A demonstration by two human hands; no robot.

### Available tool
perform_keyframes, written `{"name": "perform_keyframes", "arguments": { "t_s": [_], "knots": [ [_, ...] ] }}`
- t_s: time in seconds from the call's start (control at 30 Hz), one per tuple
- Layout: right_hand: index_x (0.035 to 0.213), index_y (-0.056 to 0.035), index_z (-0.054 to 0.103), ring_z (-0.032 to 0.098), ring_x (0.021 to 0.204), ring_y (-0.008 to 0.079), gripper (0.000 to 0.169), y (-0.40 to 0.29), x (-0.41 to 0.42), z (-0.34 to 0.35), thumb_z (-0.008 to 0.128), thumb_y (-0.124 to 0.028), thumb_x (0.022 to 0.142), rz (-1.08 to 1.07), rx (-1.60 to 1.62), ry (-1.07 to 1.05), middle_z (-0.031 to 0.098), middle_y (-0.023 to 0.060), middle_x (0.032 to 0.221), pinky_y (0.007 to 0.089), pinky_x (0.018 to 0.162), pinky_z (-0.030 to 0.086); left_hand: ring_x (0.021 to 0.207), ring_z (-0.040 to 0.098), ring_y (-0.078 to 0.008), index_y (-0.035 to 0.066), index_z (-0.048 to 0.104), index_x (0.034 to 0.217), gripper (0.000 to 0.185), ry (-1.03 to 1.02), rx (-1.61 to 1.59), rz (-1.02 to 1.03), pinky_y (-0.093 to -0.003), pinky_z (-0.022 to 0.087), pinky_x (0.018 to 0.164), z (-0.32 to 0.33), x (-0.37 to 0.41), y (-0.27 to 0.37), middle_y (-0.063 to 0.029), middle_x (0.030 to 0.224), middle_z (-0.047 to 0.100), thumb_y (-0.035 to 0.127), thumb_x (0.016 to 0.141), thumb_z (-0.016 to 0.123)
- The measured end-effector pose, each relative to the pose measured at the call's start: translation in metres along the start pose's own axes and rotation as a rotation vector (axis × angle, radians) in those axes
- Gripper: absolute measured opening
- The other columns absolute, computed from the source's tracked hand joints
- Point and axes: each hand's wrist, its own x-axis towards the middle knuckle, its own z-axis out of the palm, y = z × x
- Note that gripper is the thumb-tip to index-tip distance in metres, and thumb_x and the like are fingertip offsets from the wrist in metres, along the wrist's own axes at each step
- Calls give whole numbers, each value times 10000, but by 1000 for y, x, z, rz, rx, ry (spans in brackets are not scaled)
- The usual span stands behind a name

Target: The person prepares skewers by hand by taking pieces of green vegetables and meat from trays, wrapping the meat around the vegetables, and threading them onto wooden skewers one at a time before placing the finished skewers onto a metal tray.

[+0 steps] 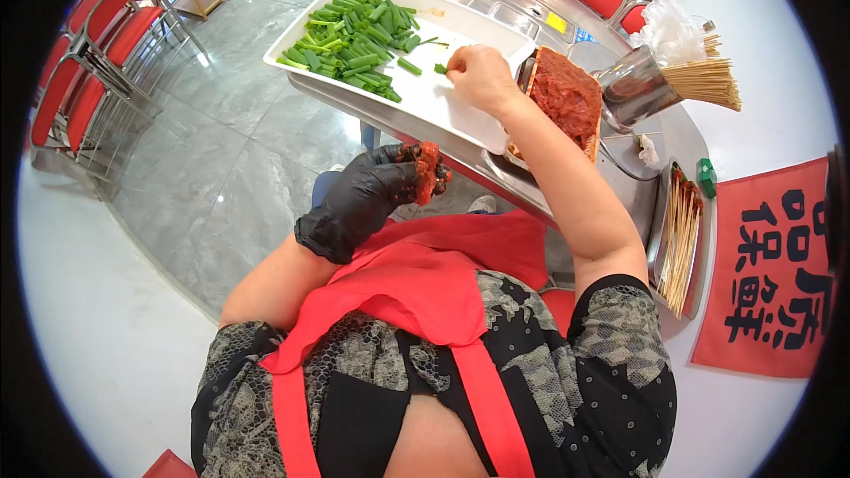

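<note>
My left hand (pixel 368 189), in a black glove smeared with red, is closed around a piece of red-coated raw meat (pixel 427 172) in front of the red apron. Whether a skewer is inside the meat I cannot tell. Bare, my right hand (pixel 483 76) pinches a short piece of green onion (pixel 441 68) above the right part of a white tray (pixel 465 121). Cut green onions (pixel 362 36) are heaped on the tray's left half. Close to my right forearm, a rectangular container holds red marinated meat (pixel 564 96).
A metal cup (pixel 627 89) of bamboo skewers (pixel 702 79) lies tilted beside a clear plastic bag (pixel 667 30). Further right, a metal tray (pixel 657 239) carries loaded skewers (pixel 679 252). The steel table (pixel 319 94) has a curved edge. Red folding chairs (pixel 123 33) stand left.
</note>
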Motion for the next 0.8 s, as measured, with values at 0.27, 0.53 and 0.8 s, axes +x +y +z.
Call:
{"name": "perform_keyframes", "arguments": {
  "t_s": [0.27,0.53,0.8],
  "knots": [
    [872,25,594,591,662,109,124,-27,-78,-71,557,-1,757,28,735,173,618,78,772,244,564,481,907,599,-201,-27,530,1095,287,83,148,142,-304,467,812,33,6,20,-116,989,614,112,844,544],
    [861,0,605,568,716,106,164,-4,-159,-90,591,81,719,-35,808,372,584,59,835,204,576,462,828,615,-182,-35,565,1037,222,95,369,197,-293,480,770,76,48,-2,-111,931,634,59,836,558],
    [835,14,606,587,684,207,117,41,-198,-109,600,37,721,-20,674,442,592,113,771,274,588,461,860,592,-150,-39,545,1075,260,42,476,164,-264,491,762,128,88,-33,-97,951,620,-42,816,542]
  ]
}}
